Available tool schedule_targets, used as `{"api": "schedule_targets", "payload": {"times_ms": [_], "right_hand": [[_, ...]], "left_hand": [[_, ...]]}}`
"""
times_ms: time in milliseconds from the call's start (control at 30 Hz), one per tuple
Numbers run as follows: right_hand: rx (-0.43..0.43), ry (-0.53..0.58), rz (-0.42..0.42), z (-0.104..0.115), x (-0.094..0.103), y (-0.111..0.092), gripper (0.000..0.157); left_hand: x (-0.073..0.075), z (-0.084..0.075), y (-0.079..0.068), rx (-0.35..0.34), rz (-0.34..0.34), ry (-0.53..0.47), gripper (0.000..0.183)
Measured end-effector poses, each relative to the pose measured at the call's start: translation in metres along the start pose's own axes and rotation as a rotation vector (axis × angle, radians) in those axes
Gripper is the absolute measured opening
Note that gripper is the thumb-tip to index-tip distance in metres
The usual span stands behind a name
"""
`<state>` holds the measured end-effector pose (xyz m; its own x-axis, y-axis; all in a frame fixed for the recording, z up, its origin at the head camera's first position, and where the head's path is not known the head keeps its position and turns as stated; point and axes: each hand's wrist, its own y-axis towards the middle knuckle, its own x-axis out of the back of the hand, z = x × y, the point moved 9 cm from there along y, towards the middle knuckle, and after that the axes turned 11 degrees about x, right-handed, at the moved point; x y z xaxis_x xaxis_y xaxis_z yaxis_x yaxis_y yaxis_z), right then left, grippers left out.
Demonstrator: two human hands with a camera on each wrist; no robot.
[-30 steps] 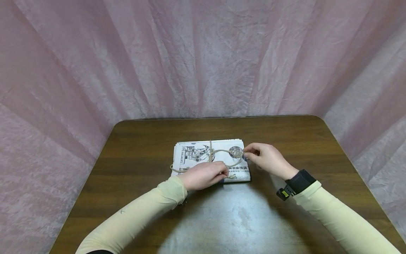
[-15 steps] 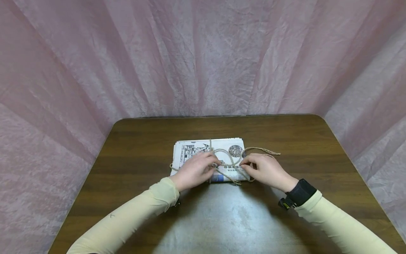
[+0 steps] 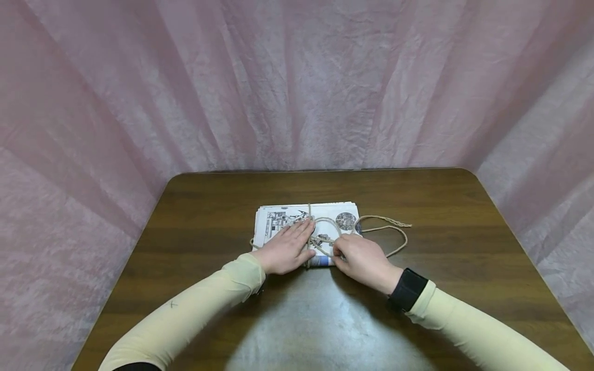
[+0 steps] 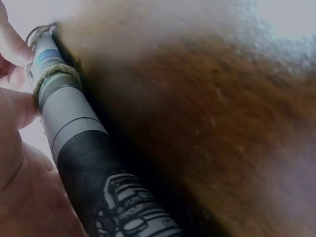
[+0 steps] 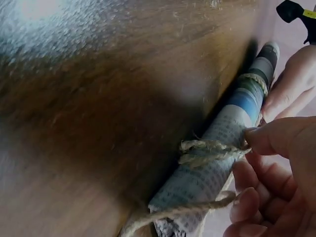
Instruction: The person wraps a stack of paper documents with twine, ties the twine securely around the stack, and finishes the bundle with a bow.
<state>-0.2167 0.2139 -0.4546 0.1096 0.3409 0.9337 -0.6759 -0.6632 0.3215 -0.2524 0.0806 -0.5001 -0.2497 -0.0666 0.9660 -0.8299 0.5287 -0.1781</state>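
A folded stack of newspapers [image 3: 327,210] lies on the table, with a twine [image 3: 402,242] running across it. In the head view my left hand [image 3: 289,247] lies flat on top, fingers straight, over the place where the strands cross. My right hand [image 3: 364,260] is at the stack's front right. In the right wrist view its thumb and forefinger pinch the twine near a frayed end [image 5: 202,154]; another strand passes by the lower fingers. The left wrist view shows the folded edge [image 4: 74,106] of the stack beside my left palm, with twine wrapped round it.
The brown wooden table [image 3: 209,206] extends on all sides of the stack. A long loop of twine and its other end trail off to the right of the papers. Pink curtains [image 3: 297,93] hang behind the table and at both sides.
My left hand has gone from pinching the twine to lying flat on the stack. My right hand let go of the strand at the right, then moved left and forward to the front end.
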Motion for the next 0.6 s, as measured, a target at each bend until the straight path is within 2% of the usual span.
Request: {"api": "schedule_targets", "payload": {"times_ms": [200,600], "right_hand": [[-0.021,0.006,0.026,-0.005,0.010,-0.016,0.022],[-0.203,0.050,0.129,-0.040,0.039,-0.087,0.027]], "left_hand": [[-0.002,0.000,0.001,0.002,0.037,-0.012,0.071],[-0.010,0.003,0.002,0.010,0.059,-0.017,0.070]]}}
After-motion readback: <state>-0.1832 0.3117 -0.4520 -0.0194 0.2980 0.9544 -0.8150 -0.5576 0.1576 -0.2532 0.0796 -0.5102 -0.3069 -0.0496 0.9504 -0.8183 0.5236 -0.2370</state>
